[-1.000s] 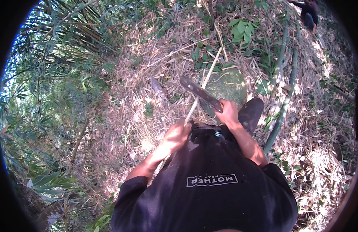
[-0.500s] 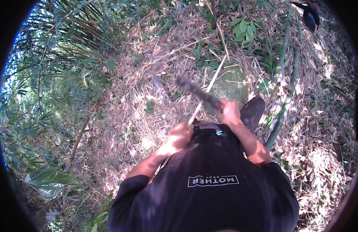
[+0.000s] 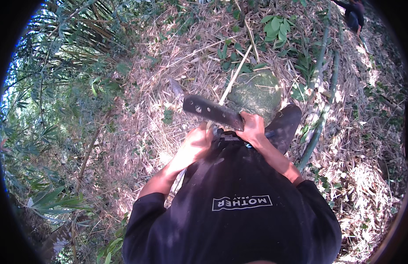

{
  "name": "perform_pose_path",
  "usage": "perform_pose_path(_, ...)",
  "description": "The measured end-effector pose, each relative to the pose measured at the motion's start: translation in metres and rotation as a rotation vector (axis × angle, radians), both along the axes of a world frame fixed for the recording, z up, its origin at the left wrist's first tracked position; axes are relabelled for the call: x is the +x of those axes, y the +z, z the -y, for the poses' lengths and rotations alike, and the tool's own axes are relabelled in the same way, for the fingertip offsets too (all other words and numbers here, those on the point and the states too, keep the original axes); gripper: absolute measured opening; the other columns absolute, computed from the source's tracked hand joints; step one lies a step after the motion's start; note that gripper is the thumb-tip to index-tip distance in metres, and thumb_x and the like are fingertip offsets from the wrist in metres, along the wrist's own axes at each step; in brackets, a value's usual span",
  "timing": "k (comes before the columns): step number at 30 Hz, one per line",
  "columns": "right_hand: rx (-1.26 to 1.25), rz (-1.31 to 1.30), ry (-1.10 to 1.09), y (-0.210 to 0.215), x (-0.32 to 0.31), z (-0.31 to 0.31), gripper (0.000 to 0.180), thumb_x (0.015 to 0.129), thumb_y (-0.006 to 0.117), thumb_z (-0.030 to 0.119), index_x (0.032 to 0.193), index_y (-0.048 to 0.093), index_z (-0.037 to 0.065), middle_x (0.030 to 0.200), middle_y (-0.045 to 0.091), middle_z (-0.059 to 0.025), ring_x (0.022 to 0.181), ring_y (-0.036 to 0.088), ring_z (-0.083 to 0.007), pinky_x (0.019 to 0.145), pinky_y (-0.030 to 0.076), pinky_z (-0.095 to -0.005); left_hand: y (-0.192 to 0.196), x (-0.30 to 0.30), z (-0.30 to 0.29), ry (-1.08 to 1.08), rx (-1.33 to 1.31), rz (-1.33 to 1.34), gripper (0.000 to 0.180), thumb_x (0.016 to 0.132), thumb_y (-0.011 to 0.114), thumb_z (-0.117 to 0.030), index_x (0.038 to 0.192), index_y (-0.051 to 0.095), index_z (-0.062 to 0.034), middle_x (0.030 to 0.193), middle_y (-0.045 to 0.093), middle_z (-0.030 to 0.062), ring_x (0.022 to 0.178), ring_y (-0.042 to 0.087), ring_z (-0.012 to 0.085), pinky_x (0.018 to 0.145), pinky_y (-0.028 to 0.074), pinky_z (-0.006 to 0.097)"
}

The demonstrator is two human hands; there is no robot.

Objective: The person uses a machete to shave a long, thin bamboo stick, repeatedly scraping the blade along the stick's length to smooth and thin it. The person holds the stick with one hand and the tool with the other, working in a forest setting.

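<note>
My right hand (image 3: 253, 126) is closed round the handle of a machete (image 3: 210, 111), whose broad dark blade has several holes near its tip. The blade points left and lies across a thin pale bamboo strip (image 3: 234, 79). My left hand (image 3: 196, 143) grips the strip low down, close to my waist, its fingers partly hidden by glare. From there the strip slants away, up and to the right. Whether the edge bites into the strip, I cannot tell.
A mossy green boulder (image 3: 261, 90) lies just ahead, beside my dark-clad leg (image 3: 286, 125). Long green bamboo poles (image 3: 320, 127) lie on the right. Dry leaves (image 3: 142, 101) cover the ground. Dense bamboo (image 3: 76, 48) grows at left. Another person (image 3: 355, 17) is at the far right.
The machete has turned and swung a little toward me, so its flat face now shows. My right hand has shifted slightly left, and the strip has moved left with my left hand.
</note>
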State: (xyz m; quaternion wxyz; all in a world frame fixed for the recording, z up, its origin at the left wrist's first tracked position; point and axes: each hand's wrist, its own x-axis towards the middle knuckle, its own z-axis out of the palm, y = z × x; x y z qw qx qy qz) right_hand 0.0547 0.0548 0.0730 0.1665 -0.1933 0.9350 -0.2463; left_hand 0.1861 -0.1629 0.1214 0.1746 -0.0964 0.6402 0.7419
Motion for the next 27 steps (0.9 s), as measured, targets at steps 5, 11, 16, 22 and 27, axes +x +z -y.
perform_pose_path(5, -0.147, -0.260, 0.258, -0.001, -0.012, -0.004, 0.033, 0.070, 0.077, 0.031, 0.084, 0.060, 0.006, 0.068, 0.064, -0.0138, 0.066, 0.065, -0.0391, 0.067, 0.055, -0.0456, -0.001, -0.005, -0.024, 0.157, -0.350, -0.301, 0.024, 0.097, 0.057, -0.024, 0.107, 0.056, -0.0018, 0.083, 0.060, 0.0060, 0.074, 0.056, 0.0215, 0.067, 0.046, 0.040)
perform_pose_path(11, 0.015, -0.113, -0.080, -0.028, -0.064, -0.021, 0.034, 0.073, 0.077, 0.034, 0.088, 0.063, 0.007, 0.072, 0.068, -0.0127, 0.068, 0.069, -0.0347, 0.067, 0.056, -0.0441, -0.008, -0.006, -0.024, -0.074, -0.716, -0.120, 0.020, 0.099, 0.051, -0.020, 0.100, 0.058, -0.0010, 0.072, 0.059, 0.0199, 0.069, 0.062, 0.0376, 0.064, 0.046, 0.047)
perform_pose_path(16, -0.080, -0.196, 0.305, 0.023, -0.017, 0.007, 0.036, 0.070, 0.077, 0.034, 0.087, 0.065, 0.005, 0.082, 0.070, -0.0164, 0.080, 0.070, -0.0362, 0.075, 0.055, -0.0441, -0.011, -0.013, -0.030, 0.044, -0.463, -0.413, 0.021, 0.097, 0.055, -0.017, 0.109, 0.061, 0.0000, 0.097, 0.066, 0.0216, 0.092, 0.065, 0.0398, 0.079, 0.052, 0.044)
perform_pose_path(22, -0.115, -0.165, 0.276, 0.006, -0.023, 0.013, 0.039, 0.069, 0.076, 0.037, 0.086, 0.065, 0.004, 0.083, 0.069, -0.0164, 0.082, 0.068, -0.0363, 0.073, 0.052, -0.0462, -0.023, -0.015, -0.013, -0.121, -0.727, -0.372, 0.027, 0.097, 0.051, -0.011, 0.121, 0.056, -0.0006, 0.108, 0.065, 0.0236, 0.101, 0.063, 0.0418, 0.086, 0.050, 0.046)
perform_pose_path(27, -0.088, -0.177, 0.253, -0.006, -0.017, 0.008, 0.037, 0.069, 0.076, 0.036, 0.085, 0.064, 0.004, 0.082, 0.068, -0.0144, 0.080, 0.067, -0.0357, 0.071, 0.051, -0.0454, -0.020, -0.016, -0.031, -0.018, -0.742, -0.205, 0.026, 0.100, 0.048, -0.016, 0.115, 0.060, 0.0000, 0.107, 0.065, 0.0260, 0.105, 0.063, 0.0425, 0.089, 0.049, 0.046)
